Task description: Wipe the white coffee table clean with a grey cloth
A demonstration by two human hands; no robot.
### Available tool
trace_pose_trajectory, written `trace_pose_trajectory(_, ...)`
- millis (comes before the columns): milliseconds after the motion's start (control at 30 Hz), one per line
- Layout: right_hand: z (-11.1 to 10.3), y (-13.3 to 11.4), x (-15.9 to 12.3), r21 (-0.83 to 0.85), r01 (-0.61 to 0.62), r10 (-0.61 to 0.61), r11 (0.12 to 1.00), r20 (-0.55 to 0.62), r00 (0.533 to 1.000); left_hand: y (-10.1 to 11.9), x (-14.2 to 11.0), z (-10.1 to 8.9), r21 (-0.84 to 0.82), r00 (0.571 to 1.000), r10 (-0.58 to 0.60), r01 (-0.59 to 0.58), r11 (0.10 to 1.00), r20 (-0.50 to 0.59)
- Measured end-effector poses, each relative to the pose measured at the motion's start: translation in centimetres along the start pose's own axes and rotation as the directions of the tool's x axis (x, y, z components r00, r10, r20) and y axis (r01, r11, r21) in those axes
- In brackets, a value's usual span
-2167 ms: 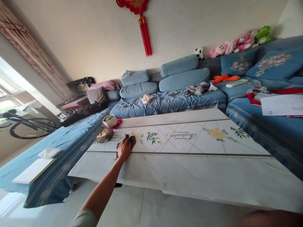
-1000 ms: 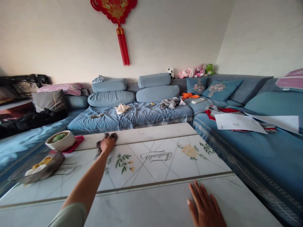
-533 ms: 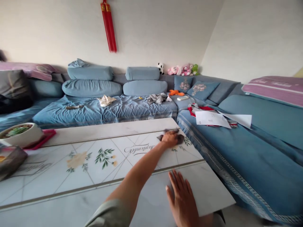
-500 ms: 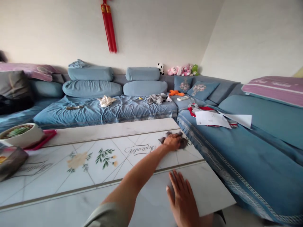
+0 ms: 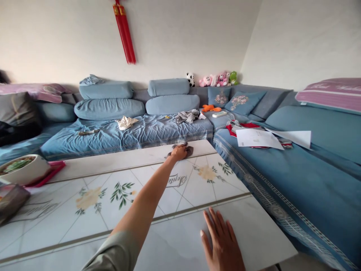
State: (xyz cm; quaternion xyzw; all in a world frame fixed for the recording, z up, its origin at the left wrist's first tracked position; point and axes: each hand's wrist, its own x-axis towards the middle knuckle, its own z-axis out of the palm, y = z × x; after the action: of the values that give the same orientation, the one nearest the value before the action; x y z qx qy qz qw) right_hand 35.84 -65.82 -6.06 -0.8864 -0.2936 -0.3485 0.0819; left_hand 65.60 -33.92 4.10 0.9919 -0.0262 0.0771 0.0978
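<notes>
My left hand [image 5: 179, 152] is stretched out to the far edge of the table, closed over a dark grey cloth [image 5: 189, 151] that it presses on the tabletop. The cloth bunches out on both sides of the fingers. Close to me, my right hand [image 5: 222, 241] lies palm down on the near white strip of the table [image 5: 175, 237], its fingers extended and nothing in it. Printed flowers, leaves and script run along the table's middle band, partly covered by my left forearm.
At the table's left stand a white pot with a succulent [image 5: 26, 171] on a pink tray [image 5: 53, 173] and a dark, blurred box [image 5: 12, 201]. A blue-covered sofa [image 5: 169, 130] wraps round the back and right, holding clothes, papers [image 5: 259, 138] and cushions.
My left hand has moved the cloth away from me and leftward, from the printed flower at the right end to the far white strip. My right hand stays flat on the table.
</notes>
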Motion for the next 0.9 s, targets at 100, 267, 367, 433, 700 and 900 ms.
trace_pose_trajectory(100,0.6,0.6,-0.6,-0.021,0.039,-0.038,0.999,0.018,0.999,1.5,-2.7,1.7,0.003,0.997,0.073,-0.073,0.997,0.001)
trace_pose_trajectory(267,1.4,1.1,-1.4,-0.034,0.057,-0.056,0.998,0.050,0.997,-0.4,-1.5,0.8,0.046,1.000,-0.018,0.018,0.999,-0.010)
trace_pose_trajectory(367,1.1,1.0,-1.3,-0.037,0.053,-0.051,0.998,0.068,0.996,-0.9,2.2,-0.3,0.049,0.996,-0.092,0.092,0.995,0.001)
trace_pose_trajectory(433,0.8,0.9,-1.2,-0.036,0.053,-0.050,0.998,0.083,0.995,-0.6,3.0,-0.4,0.046,0.995,-0.099,0.098,0.994,0.010)
trace_pose_trajectory(700,2.5,1.1,-1.9,-0.032,0.027,-0.026,0.999,0.032,0.999,-0.8,-1.5,1.1,0.078,1.000,-0.010,0.008,0.997,0.024)
trace_pose_trajectory(900,2.0,1.3,-2.0,-0.050,0.060,-0.057,0.997,0.056,0.997,0.4,3.3,0.1,0.052,0.993,-0.116,0.114,0.992,0.025)
